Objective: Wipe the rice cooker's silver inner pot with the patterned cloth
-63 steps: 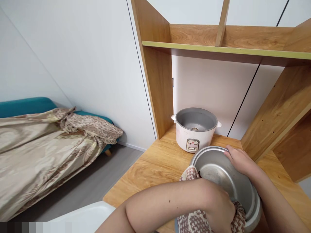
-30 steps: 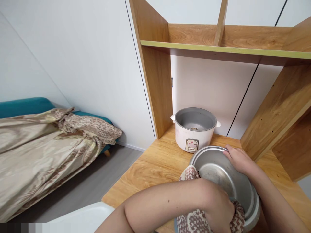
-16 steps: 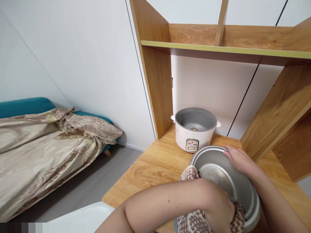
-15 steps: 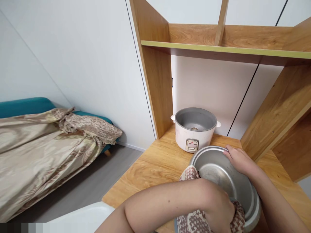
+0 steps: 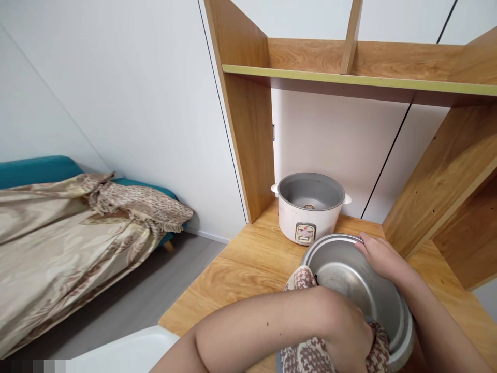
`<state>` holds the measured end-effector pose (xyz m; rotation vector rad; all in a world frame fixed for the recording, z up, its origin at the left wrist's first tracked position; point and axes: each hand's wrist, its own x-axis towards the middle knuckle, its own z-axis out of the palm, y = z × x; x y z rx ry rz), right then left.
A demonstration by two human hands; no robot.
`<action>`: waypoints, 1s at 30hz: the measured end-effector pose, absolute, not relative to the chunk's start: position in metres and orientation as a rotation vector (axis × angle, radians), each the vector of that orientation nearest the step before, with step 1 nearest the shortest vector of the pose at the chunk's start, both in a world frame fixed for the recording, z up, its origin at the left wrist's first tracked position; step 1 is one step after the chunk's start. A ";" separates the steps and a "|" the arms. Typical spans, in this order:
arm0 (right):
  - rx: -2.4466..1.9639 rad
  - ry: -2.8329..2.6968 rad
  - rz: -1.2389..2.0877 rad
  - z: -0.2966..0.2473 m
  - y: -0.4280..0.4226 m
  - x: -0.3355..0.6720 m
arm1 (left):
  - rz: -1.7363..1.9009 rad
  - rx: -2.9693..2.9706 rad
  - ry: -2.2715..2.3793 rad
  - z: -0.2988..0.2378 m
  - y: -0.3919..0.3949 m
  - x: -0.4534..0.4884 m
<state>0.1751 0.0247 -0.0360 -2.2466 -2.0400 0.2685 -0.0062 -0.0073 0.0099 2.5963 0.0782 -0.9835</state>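
Grey metal inner pot (image 5: 345, 277) at lower right of frame, pinched at its rim by right hand (image 5: 378, 254), likely for steadiness, and tilted, seemingly to admit left hand (image 5: 349, 329), closed, grip mostly hidden, around houndstooth cloth (image 5: 310, 355).

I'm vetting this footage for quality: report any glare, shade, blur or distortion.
Head view: soft sheen inside the pot, shade beneath the shelf; head view: the cloth and rice cooker look fairly sharp; head view: the uprights lean, suggesting wide-angle distortion; head view: pixel blocks at lower left.
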 end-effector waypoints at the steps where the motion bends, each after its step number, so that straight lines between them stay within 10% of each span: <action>1: -2.247 -2.038 0.270 -0.036 0.025 0.175 | -0.992 2.595 0.071 0.011 -0.007 -0.006; 30: -2.235 -2.037 0.259 -0.035 0.024 0.175 | -1.030 2.592 0.079 0.024 -0.010 -0.008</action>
